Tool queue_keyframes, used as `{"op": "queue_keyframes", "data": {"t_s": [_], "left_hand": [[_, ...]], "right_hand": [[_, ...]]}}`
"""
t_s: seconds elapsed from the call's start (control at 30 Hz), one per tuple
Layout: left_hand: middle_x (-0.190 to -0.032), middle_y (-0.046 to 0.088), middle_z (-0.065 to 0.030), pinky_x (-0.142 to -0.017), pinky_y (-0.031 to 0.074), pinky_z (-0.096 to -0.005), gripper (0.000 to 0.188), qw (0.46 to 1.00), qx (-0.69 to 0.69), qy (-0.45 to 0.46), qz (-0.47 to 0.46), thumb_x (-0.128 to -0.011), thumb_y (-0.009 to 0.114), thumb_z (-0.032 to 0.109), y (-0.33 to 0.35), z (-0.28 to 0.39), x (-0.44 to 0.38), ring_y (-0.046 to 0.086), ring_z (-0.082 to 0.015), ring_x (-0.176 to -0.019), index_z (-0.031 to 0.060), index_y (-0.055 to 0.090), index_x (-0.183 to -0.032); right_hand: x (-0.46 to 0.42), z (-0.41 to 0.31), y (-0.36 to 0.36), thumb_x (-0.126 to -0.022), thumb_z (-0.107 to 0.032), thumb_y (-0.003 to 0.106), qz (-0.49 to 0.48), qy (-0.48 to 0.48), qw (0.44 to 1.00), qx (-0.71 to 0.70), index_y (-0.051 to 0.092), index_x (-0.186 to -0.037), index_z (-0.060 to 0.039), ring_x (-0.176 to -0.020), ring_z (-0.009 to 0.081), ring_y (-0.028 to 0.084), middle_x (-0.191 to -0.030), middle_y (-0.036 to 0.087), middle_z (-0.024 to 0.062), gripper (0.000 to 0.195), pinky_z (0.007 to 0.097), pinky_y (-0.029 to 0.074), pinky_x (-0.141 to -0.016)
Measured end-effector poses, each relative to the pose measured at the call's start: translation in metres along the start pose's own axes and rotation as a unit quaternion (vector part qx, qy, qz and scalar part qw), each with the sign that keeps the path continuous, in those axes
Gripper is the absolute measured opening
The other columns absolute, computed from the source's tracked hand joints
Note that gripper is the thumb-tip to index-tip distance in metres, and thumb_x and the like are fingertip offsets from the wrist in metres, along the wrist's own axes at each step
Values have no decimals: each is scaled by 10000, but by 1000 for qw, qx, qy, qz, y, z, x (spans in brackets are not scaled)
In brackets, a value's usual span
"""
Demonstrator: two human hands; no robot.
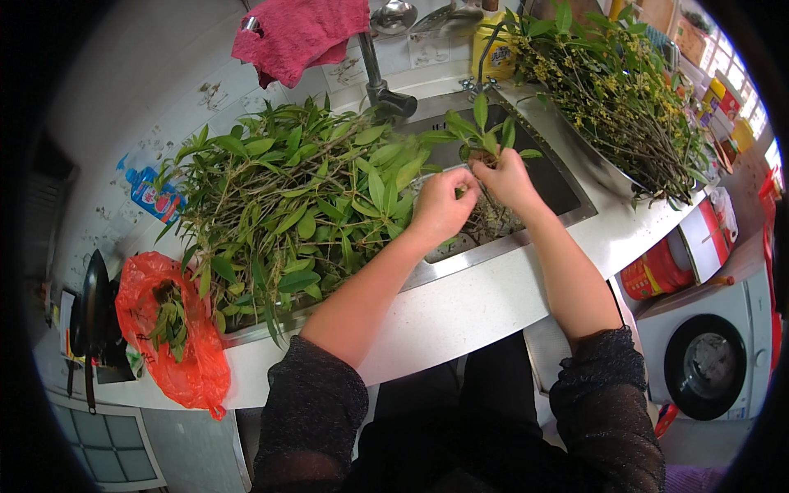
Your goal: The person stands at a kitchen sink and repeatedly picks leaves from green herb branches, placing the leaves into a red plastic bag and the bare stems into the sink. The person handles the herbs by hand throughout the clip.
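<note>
My right hand [505, 182] grips a leafy sprig [484, 132] near its stem, above the steel sink [558, 185]. Close beside it, my left hand [447, 206] has thumb and fingertips pinched together; whether a small piece lies between them cannot be told. Under the hands, a container of twigs and bits of plant [490, 215] sits in the sink. A large heap of cut leafy branches [308, 203] covers the area to the left. Branches with small yellow blossoms [616, 105] fill a metal bowl [598, 151] on the right.
An open red plastic bag [197, 351] with leaves inside rests at the counter's left end. A blue bottle [157, 194] stands behind the heap. The faucet [394, 98] and a pink cloth [302, 37] are at the back, near a yellow bottle [498, 58]. The counter edge [456, 326] runs before me.
</note>
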State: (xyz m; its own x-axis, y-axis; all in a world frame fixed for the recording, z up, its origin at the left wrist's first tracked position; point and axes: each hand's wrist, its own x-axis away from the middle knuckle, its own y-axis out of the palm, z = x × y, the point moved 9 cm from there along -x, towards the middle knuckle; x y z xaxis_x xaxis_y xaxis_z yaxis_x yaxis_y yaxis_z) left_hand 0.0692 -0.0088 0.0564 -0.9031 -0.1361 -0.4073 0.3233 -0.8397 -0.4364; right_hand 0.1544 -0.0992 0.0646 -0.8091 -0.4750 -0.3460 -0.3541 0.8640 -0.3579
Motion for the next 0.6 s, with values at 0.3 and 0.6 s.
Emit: {"op": "queue_keyframes", "data": {"t_s": [0.3, 0.6], "left_hand": [[-851, 481, -58, -473, 266, -210, 183, 777, 565, -276, 4, -932, 561, 211, -8, -55, 0, 339, -87, -572, 44, 495, -895], [-870, 510, -99, -446, 252, -192, 237, 736, 587, -331, 69, -903, 619, 244, -14, -63, 4, 340, -75, -528, 54, 483, -867]], "right_hand": [[-1, 16, 14, -860, -84, 599, -105, 75, 985, -112, 597, -943, -7, -650, 88, 513, -730, 575, -2, 113, 231, 422, -612], [2, 13, 21, -836, -66, 633, -133, 80, 978, -138, 575, -1013, -5, -723, 94, 561, -857, 621, 32, 197, 249, 452, -653]]}}
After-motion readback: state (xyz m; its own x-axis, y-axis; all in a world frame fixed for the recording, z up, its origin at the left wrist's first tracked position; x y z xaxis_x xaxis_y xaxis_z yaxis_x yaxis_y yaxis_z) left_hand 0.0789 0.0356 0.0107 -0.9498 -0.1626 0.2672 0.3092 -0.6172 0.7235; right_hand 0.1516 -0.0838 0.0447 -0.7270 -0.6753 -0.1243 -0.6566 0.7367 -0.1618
